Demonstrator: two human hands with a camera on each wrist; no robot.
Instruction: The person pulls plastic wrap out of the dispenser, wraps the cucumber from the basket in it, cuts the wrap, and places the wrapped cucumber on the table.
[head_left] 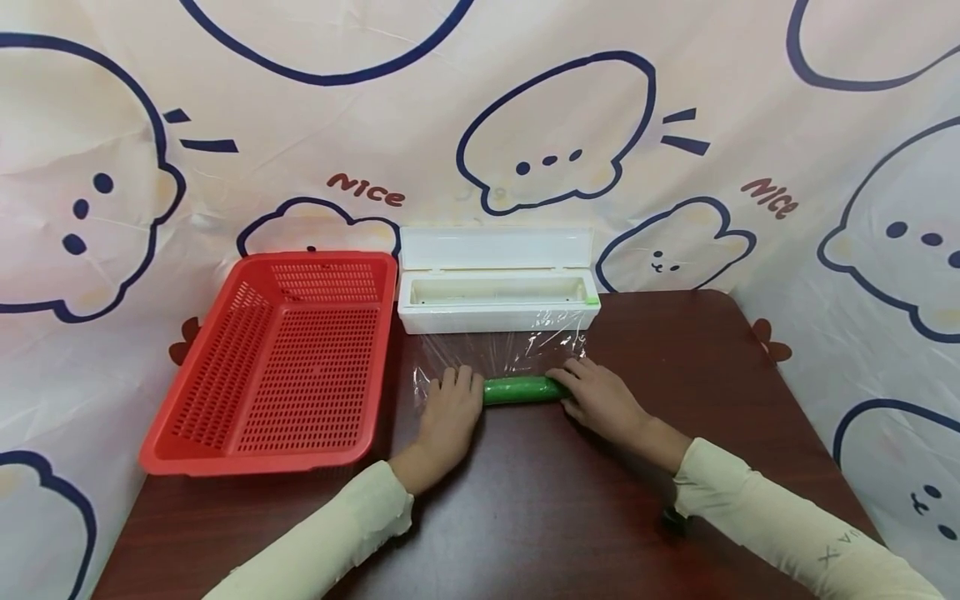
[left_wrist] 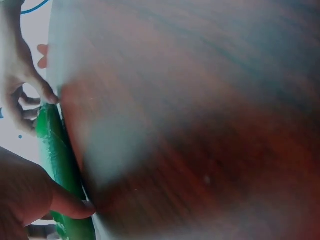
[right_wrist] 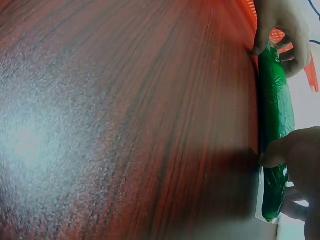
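A green cucumber (head_left: 521, 390) lies crosswise on the dark table, with clear cling film around it. My left hand (head_left: 453, 412) grips its left end and covers that part in the head view. At the other end my right hand (head_left: 603, 400) holds it, thumb on the near side and fingers over the far side. From the cucumber a sheet of cling film (head_left: 498, 354) stretches back to the white dispenser box (head_left: 498, 320), whose lid stands up. The right wrist view shows the cucumber (right_wrist: 276, 95) glossy under the film, its tip poking out past my right thumb.
A red plastic basket (head_left: 381, 392) with slotted walls stands on the left of the table, close to the dispenser. Behind the table hangs a pale curtain (head_left: 420, 150) with cartoon drawings. Brown tabletop (head_left: 525, 517) extends in front of the cucumber.
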